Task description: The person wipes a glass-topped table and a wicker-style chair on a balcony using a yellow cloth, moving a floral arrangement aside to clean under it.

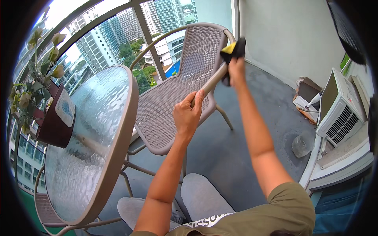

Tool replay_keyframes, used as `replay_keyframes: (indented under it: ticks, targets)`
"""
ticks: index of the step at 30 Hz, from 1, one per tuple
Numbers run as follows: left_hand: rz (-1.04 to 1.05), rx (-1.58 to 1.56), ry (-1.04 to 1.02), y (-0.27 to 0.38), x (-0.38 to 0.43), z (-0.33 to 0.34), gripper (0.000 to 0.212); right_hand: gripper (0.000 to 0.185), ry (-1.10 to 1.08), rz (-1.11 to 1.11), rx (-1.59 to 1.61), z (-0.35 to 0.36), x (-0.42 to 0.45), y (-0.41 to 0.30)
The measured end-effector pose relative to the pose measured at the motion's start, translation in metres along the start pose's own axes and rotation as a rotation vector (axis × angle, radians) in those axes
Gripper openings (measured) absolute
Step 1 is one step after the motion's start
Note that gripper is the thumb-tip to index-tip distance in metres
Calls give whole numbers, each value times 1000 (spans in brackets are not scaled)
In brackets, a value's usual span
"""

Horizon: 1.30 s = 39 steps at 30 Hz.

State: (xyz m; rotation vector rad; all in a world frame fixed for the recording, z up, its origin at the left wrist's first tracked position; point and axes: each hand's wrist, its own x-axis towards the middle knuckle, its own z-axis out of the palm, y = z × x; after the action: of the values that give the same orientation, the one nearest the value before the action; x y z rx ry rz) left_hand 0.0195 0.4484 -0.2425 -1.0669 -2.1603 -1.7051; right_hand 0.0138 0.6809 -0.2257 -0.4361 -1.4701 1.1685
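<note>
A woven resin patio chair (165, 115) with a tubular beige frame stands before me. My left hand (188, 115) grips the front end of its near armrest (214, 80), thumb along the top. Farther up the same armrest, my right hand (237, 69) holds a black and yellow cloth (237, 48) around the tube, close to the backrest (203, 50). Part of the cloth hangs below the armrest. The fingers of my right hand are partly hidden by the cloth and slightly blurred.
At left is a round glass-topped table (97, 165) bearing a dark planter (57, 124) of artificial flowers. A second chair (47, 209) sits beneath its edge. On the right are an air conditioner (342, 112), a clear plastic container (303, 144) and a dustpan-like item (307, 91). Glass railing panels lie behind.
</note>
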Motion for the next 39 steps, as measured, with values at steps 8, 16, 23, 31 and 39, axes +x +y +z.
replay_keyframes:
  ticks: [8,16,23,31,39]
  targets:
    - [93,86,53,-2,3,-5,31,55,49,23,281,29,-66,-16]
    - [62,73,31,-2,1,0,37,24,63,393,731,-2,32,-12]
    - [66,133,25,-15,8,-13,29,40,177,569,781,54,-113,-47]
    - [46,-50,-62,-7,-10,-22,25,30,211,228,655,39,-102,-34]
    - [15,-5,-35,-2,-13,-21,29,17,155,354,807,1,-19,-45]
